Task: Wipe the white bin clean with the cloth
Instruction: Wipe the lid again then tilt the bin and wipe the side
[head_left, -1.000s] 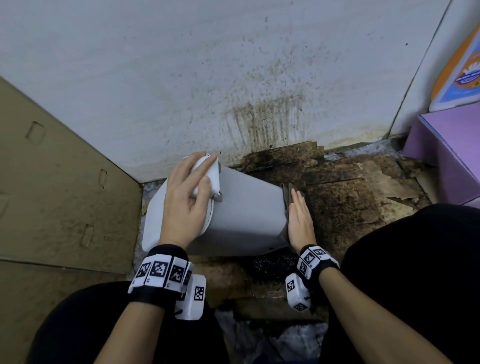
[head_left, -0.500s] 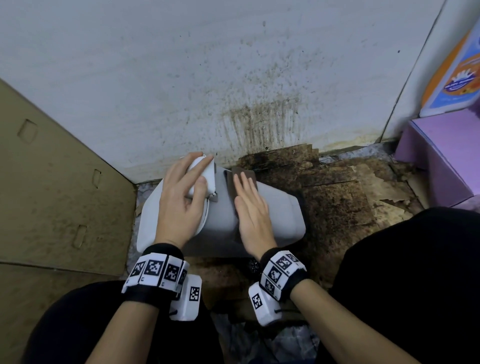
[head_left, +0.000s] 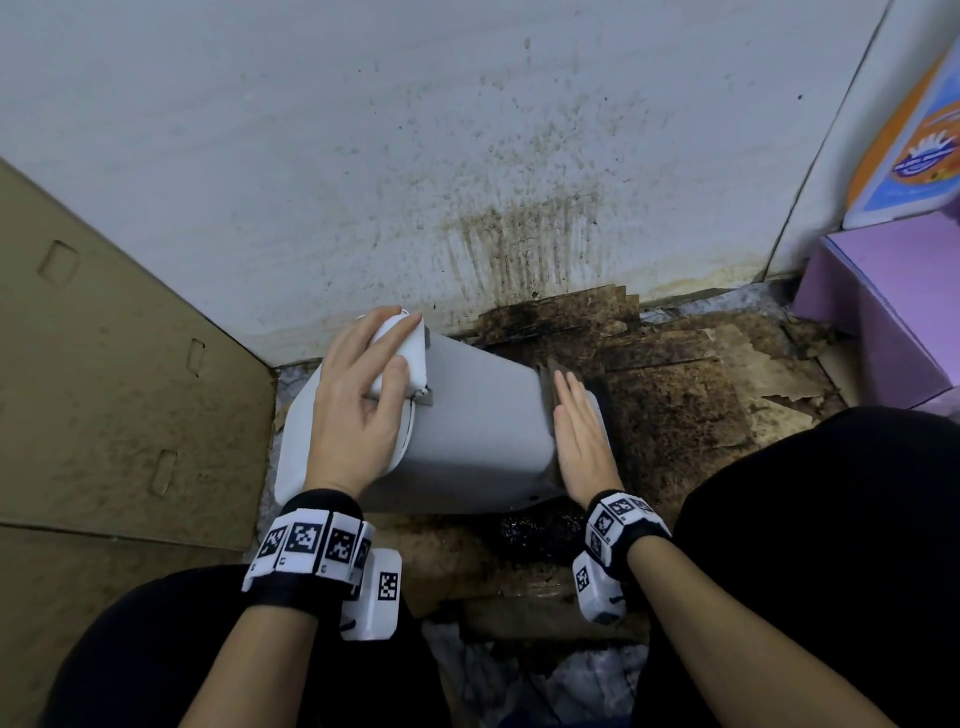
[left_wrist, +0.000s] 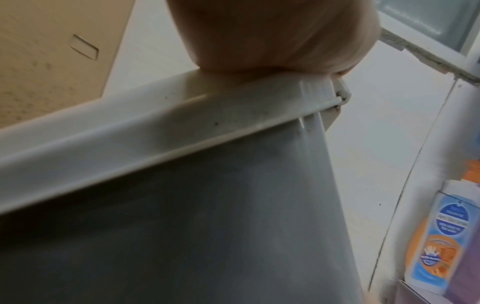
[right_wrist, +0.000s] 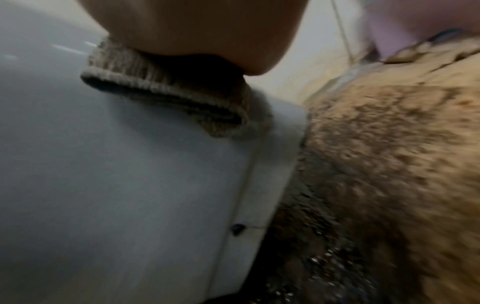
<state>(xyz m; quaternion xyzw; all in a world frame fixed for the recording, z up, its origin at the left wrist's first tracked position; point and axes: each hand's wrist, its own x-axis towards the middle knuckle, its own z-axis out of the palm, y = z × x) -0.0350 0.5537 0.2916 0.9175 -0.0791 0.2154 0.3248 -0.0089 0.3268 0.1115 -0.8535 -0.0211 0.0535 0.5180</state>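
Observation:
The white bin (head_left: 478, 431) lies on its side on the floor, lid end to the left, base to the right. My left hand (head_left: 363, 384) grips the lid end, with its fingers over a white lid part and the thumb under it. My right hand (head_left: 576, 431) lies flat with straight fingers on the bin's upper side at the base end. It presses the brown cloth (head_left: 549, 376) down, and only an edge of the cloth shows past the fingertips. In the right wrist view the folded cloth (right_wrist: 166, 98) lies under the palm on the bin wall (right_wrist: 116, 185). The left wrist view shows the bin's rim (left_wrist: 130, 133).
A stained white wall (head_left: 467, 156) rises right behind the bin. A cardboard sheet (head_left: 104, 389) stands at the left. Dirty, soaked cardboard (head_left: 675, 405) covers the floor to the right. A purple box (head_left: 893, 296) and an orange-blue package (head_left: 914, 150) are at the far right. My black-clad knees frame the bottom.
My right hand with the cloth slid left along the bin towards the lid, then back right to the base end. My left hand has kept its hold on the lid end.

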